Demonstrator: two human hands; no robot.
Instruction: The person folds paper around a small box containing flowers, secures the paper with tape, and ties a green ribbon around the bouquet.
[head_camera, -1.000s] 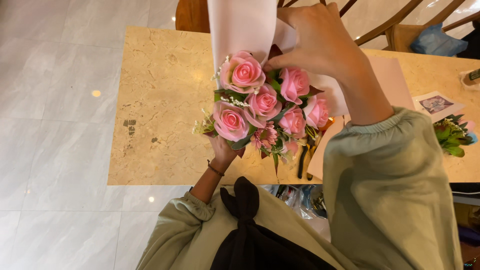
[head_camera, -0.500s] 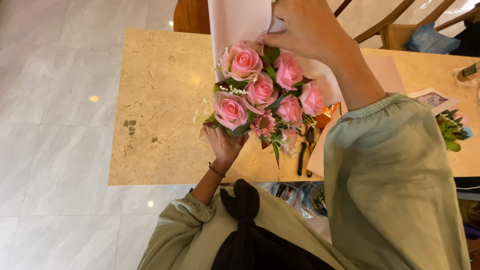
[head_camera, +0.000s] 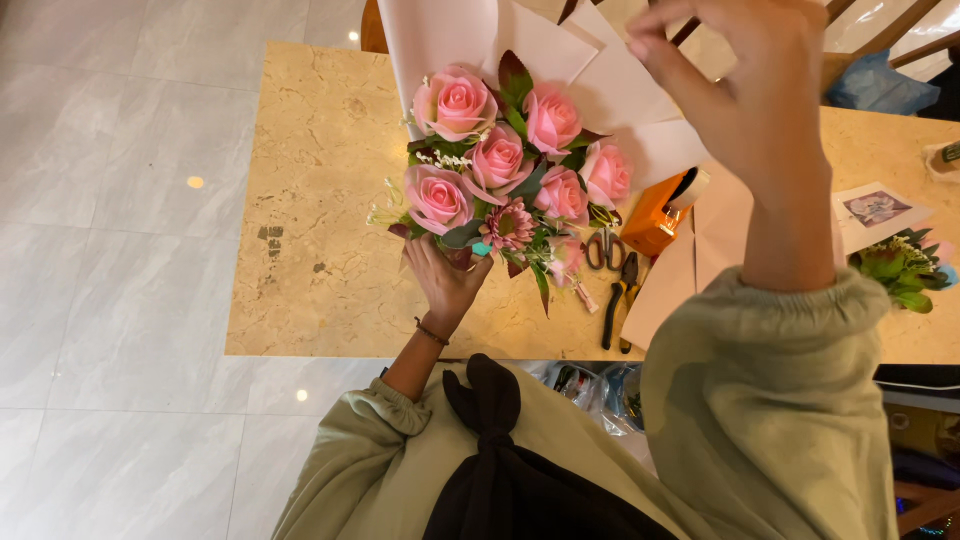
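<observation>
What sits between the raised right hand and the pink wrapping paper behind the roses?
Nothing visible. The right hand is lifted in front of the pink wrapping paper, fingers spread, with no object between them. The left hand grips the rose bouquet from below. Scissors and pliers lie on the table, off that path.

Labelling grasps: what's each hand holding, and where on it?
Left hand grips the pink rose bouquet from below, at the stems under the blooms. Right hand is raised by the pale wrapping paper; whether it holds the paper cannot be told.
</observation>
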